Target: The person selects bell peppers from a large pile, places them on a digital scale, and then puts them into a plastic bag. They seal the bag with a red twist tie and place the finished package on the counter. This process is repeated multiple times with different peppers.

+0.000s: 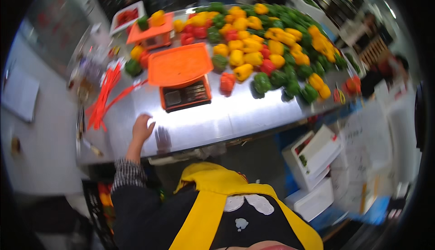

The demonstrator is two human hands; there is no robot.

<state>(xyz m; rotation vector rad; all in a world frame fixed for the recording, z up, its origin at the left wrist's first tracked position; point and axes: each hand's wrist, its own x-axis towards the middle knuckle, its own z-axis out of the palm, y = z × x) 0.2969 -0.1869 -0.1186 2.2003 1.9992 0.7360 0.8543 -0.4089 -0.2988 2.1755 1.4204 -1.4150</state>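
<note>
My left hand point(142, 127) hovers over the front left of a shiny steel table point(200, 131), thumb apart from the lightly bent fingers, nothing held. My right hand is out of view. Just beyond the left hand stands a digital scale point(186, 95) with an orange tray point(180, 64) on top. A bundle of red plastic strips point(108, 90) lies to the hand's left. Behind the scale, a second orange scale point(153, 34) carries a yellow bell pepper point(157, 18) and a green one point(143, 23). A red bell pepper point(227, 83) sits right of the nearer scale.
Yellow peppers point(251, 46) and green peppers point(261, 82) form a large heap across the table's right half. Scissors point(339, 95) lie near its right end. White foam boxes point(316, 154) stand on the right below the table. A person point(390, 68) is at the far right.
</note>
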